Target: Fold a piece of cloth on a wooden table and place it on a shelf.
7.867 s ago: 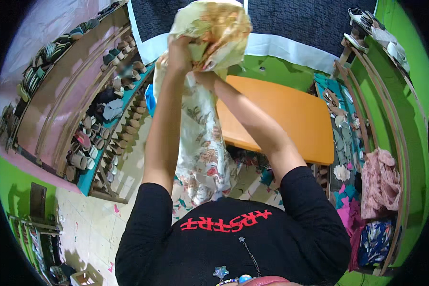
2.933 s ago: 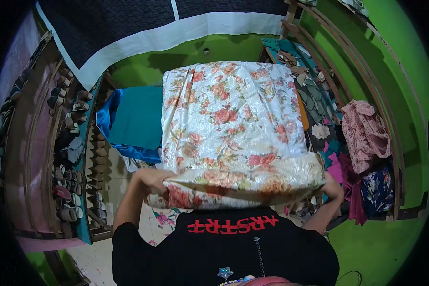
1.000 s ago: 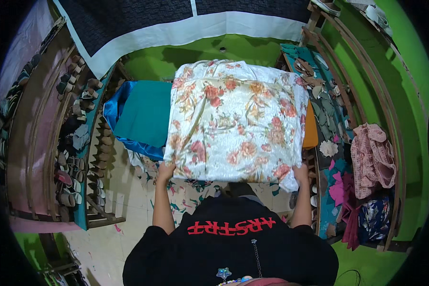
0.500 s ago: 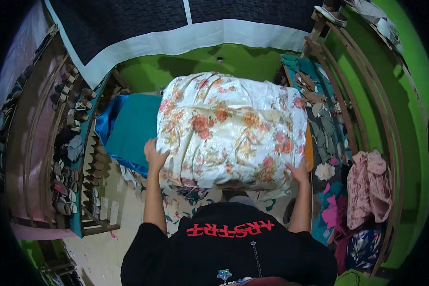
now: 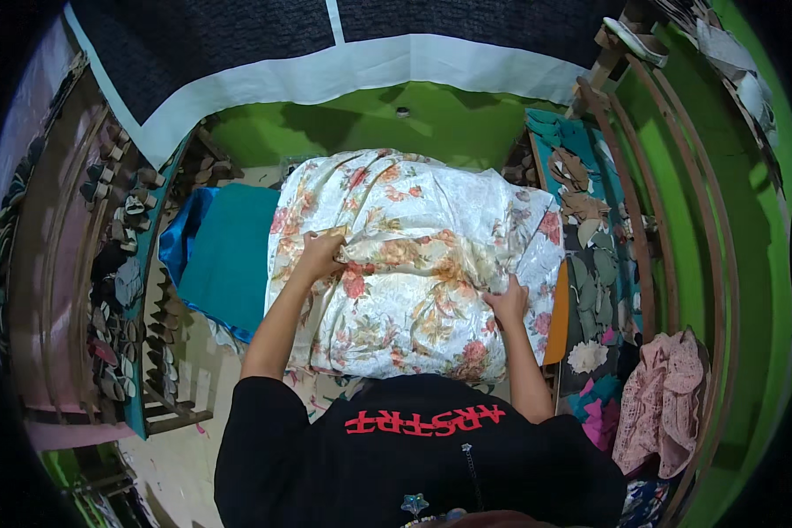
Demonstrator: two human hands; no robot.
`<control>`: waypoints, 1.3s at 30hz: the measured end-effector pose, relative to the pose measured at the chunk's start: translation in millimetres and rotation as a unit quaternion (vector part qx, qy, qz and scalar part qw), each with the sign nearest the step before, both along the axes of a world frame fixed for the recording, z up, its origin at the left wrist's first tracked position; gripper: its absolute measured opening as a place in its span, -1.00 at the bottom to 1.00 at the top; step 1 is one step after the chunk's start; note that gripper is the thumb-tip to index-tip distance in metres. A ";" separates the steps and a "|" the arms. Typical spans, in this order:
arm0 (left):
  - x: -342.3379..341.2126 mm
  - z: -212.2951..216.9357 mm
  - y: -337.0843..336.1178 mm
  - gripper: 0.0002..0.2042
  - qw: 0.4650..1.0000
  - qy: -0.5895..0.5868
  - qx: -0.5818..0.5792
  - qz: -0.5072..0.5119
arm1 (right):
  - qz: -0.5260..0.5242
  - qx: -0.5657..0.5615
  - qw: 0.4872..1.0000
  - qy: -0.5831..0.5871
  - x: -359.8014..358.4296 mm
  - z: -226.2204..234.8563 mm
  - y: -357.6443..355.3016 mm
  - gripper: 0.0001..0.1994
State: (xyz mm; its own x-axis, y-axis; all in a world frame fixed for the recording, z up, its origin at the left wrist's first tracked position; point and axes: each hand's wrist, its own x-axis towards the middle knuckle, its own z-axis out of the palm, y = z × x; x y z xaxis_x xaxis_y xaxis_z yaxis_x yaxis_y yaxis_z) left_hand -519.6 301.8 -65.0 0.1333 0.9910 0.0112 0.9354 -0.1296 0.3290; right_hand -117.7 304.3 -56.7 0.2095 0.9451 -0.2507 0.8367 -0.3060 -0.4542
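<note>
A shiny white floral cloth (image 5: 396, 330) with red and orange flowers spreads in front of me, wrinkled and hanging over the near side. My left hand (image 5: 326, 253) is closed on a raised fold left of its middle. Farther right and a little nearer to me, my right hand (image 5: 509, 303) grips another part of the same cloth. Between them the fabric is gathered into a ridge. From under its left edge comes a flat teal sheet (image 5: 229, 251), with shiny blue fabric (image 5: 178, 238) beside it. An orange edge (image 5: 558, 317) shows on the right.
A wooden rack with several shoes (image 5: 132, 211) stands at the left. Along the right, a bench holds grey cut pieces (image 5: 594, 273), and a pink knitted garment (image 5: 660, 405) hangs on wooden rails (image 5: 647, 211). A dark curtain with a white border (image 5: 405, 62) hangs at the back.
Both hands have moved from the cloth's side edges inward onto its top, taking hold of folds. The cloth is now bunched in the middle and has shifted slightly toward me.
</note>
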 end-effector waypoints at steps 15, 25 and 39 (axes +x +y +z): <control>-23.8 -7.6 -74.9 -0.74 0.987 -0.117 0.024 -0.107 | 0.131 0.048 0.977 0.162 23.4 -1.0 -75.7 -0.19; -39.7 -0.1 -52.5 -0.55 0.984 0.075 -0.052 0.156 | 0.073 0.090 0.975 0.191 5.8 -2.8 -75.0 -0.36; -74.2 222.0 26.6 -0.66 0.980 -0.192 0.020 -0.044 | 0.154 -0.076 0.924 0.341 16.0 212.2 19.5 -0.65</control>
State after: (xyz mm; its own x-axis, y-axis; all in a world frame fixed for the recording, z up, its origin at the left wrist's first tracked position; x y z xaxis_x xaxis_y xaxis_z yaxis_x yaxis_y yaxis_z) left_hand -593.9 328.4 157.0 0.1956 0.9737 0.1167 0.7282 -0.2239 0.6478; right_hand -101.7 323.8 155.5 -0.3182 0.8770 -0.3601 0.4304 -0.2048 -0.8791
